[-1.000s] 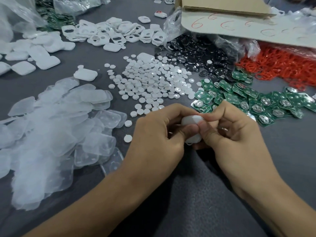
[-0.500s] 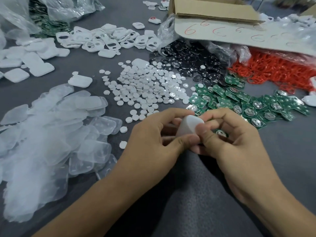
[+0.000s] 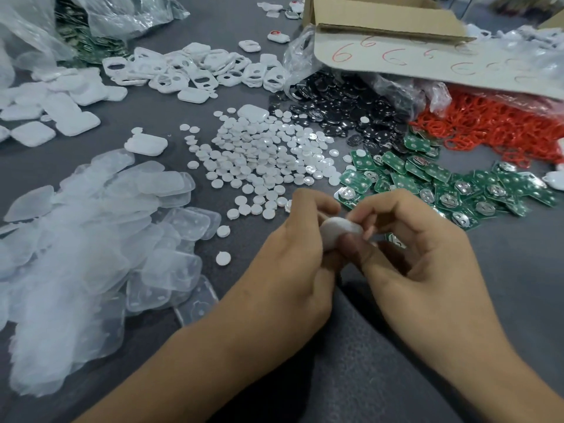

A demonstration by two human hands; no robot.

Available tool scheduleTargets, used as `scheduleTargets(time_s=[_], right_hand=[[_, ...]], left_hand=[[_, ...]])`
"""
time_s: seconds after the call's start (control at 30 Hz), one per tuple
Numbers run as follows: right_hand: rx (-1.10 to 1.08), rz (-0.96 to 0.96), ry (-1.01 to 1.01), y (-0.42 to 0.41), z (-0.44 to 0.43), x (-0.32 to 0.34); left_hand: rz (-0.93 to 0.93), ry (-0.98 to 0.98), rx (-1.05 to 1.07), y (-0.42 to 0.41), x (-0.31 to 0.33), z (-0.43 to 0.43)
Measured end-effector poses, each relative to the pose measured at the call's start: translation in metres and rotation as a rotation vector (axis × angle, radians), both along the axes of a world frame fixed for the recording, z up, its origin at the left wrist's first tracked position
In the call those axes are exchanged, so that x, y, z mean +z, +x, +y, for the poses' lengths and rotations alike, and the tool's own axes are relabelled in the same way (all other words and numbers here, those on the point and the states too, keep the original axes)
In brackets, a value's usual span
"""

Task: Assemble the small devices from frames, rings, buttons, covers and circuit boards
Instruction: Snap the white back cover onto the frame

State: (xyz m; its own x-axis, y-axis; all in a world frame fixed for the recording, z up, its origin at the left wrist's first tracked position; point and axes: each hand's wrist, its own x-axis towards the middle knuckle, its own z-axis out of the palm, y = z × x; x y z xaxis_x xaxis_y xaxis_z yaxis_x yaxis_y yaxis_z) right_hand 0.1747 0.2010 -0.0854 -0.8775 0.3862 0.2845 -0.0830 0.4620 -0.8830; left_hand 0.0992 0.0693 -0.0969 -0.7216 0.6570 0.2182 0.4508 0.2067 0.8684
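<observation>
Both hands meet low in the middle, over the gray bench. The left hand and the right hand both pinch one small white device with curled fingers and thumbs. The device sits right between the two hands. It looks blurry, so I cannot tell its parts.

At 12 o'clock from the hands lies a big pile of round white buttons. At 2 o'clock, very near the right hand, lie green circuit boards with shiny round spots. Farther off at 2 o'clock is a heap of red rings. At 1 o'clock, past the buttons, is a heap of black round pieces. At 11 o'clock, far back, lie white frames with holes in them. At 9 o'clock is a big heap of see-through covers.

Far back at 1 o'clock sits a cardboard box. Its flap hangs over the black pieces and the red rings. The number 6 is drawn on the flap in red, many times in a row.
</observation>
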Motion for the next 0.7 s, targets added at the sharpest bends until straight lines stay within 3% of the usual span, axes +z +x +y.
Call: scheduleTargets(time_s=[0.13,0.33,0.7], right_hand=[[0.001,0.008,0.055,0.001,0.003,0.003],[0.009,0.036,0.202,0.004,0.005,0.006],[-0.078,0.051,0.121,-0.001,0.001,-0.011]], left_hand=[[-0.048,0.041,-0.008,-0.001,0.004,-0.007],[0.073,-0.118,-0.048,0.004,0.014,-0.011],[0.103,-0.188,0.010,0.011,0.023,-0.006]])
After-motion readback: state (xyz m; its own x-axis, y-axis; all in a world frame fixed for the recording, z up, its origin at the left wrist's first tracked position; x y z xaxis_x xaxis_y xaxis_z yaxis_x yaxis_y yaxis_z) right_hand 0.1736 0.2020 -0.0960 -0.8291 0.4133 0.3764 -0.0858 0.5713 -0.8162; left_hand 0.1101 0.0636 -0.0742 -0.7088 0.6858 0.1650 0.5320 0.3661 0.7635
